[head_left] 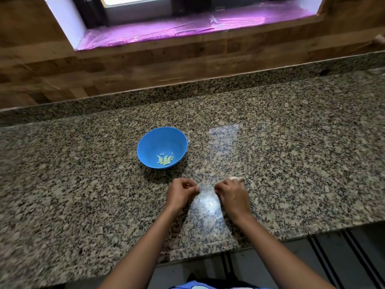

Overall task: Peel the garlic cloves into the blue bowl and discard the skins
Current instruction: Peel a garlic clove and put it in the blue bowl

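Both hands (pixel 208 192) curled near bowl (pixel 150 140); peeled cloves' (pixel 165 159) tips pointing away.

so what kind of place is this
Most likely a home kitchen: a speckled granite counter below a window, with a blue bowl of peeled garlic cloves on it.

Blue bowl (pixel 162 147) upright on counter holds peeled cloves (pixel 165 159).

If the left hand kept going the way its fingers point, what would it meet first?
Probably the right hand: the left hand points its pinched fingers across bare counter at it, though depth is uncertain.
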A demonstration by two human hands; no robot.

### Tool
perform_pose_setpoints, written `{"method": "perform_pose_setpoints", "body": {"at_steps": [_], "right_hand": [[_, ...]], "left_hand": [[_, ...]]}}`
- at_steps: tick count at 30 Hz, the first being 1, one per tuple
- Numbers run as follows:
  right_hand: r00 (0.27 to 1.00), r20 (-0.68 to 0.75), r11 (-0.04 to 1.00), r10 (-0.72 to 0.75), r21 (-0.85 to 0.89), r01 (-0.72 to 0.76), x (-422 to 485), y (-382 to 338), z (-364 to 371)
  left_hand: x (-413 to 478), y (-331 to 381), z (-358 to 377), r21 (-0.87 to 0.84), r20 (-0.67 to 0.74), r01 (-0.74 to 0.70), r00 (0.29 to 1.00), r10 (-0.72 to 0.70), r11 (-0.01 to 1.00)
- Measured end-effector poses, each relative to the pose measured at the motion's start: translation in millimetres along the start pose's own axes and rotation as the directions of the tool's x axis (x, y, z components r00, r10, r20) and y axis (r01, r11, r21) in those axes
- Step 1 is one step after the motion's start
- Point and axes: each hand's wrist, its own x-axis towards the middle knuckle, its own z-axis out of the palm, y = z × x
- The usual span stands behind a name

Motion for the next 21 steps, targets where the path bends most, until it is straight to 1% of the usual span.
{"method": "perform_pose_setpoints", "body": {"at_steps": [1,3,4,5,6,7,9,10,12,15,18,21], "right_hand": [[1.000,-0.020,1.000,-0.006,-0.027,0.005,-1,1,0],[0.995,-0.088,0.998,-0.040,-0.052,0.035,-4,1,1],[0.990,-0.114,0.996,-0.083,-0.042,0.078,-7,1,3],[0.984,-0.101,0.989,-0.145,-0.016,0.144,-12,1,5],[0.980,-0.038,0.980,-0.195,0.033,0.196,-17,-2,7],[0.973,0.066,0.974,-0.219,0.076,0.214,-21,-4,10],[0.927,0.311,0.976,-0.212,0.108,0.187,-24,-6,14],[0.903,0.378,0.979,-0.204,0.085,0.186,-25,-4,17],[0.896,0.396,0.978,-0.198,0.024,0.205,-26,0,23],[0.900,0.406,0.982,-0.160,-0.023,0.185,-25,-2,23],[0.905,0.397,0.977,-0.149,-0.081,0.197,-25,-4,23],[0.908,0.392,0.980,-0.146,-0.071,0.188,-25,-4,24]], "left_hand": [[0,0,-1,0.050,0.006,-0.029,1.000,0.029,0.998],[2,0,-2,0.094,0.019,-0.059,0.998,0.058,0.994],[4,1,-3,0.120,0.021,-0.076,0.997,0.074,0.990],[7,2,-3,0.136,0.038,-0.083,0.996,0.079,0.987],[8,4,-5,0.132,0.066,-0.073,0.996,0.065,0.989],[10,6,-6,0.110,0.096,-0.050,0.995,0.040,0.993],[15,7,-10,0.055,0.146,0.018,0.989,-0.026,0.998],[15,8,-11,0.043,0.162,0.047,0.985,-0.054,0.998],[16,12,-14,0.034,0.195,0.090,0.976,-0.095,0.995],[19,16,-14,0.050,0.259,0.127,0.956,-0.136,0.991],[25,14,-10,0.163,0.265,0.061,0.959,-0.103,0.985],[25,13,-8,0.298,0.229,-0.020,0.972,-0.051,0.954]]}}
